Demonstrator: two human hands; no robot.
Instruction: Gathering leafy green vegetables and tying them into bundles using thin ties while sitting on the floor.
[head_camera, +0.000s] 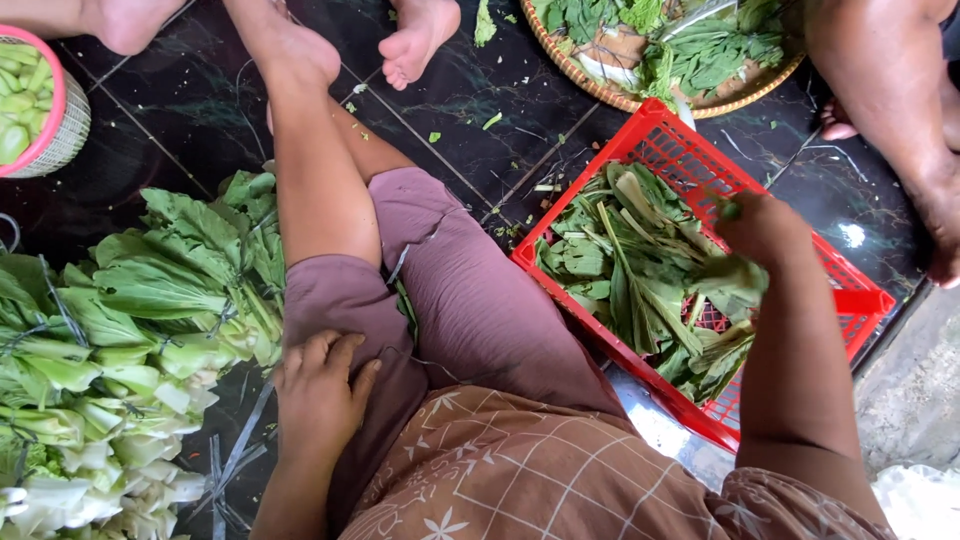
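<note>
Dark floor; right hand (762, 228) holds greens (725, 280) stems-down

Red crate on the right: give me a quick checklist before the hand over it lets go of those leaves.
1. Right hand is above the red crate: ok.
2. Leaves in right hand are gripped: ok, though blurred.
3. Crate has room: ok, cut greens leave part of its mesh floor bare.
4. Left hand is free: ok, it rests on the thigh, holding nothing.
5. Bundled greens lie within the left hand's reach: ok, close beside it.
6. Another person's foot is apart from the crate: cannot tell.
</note>
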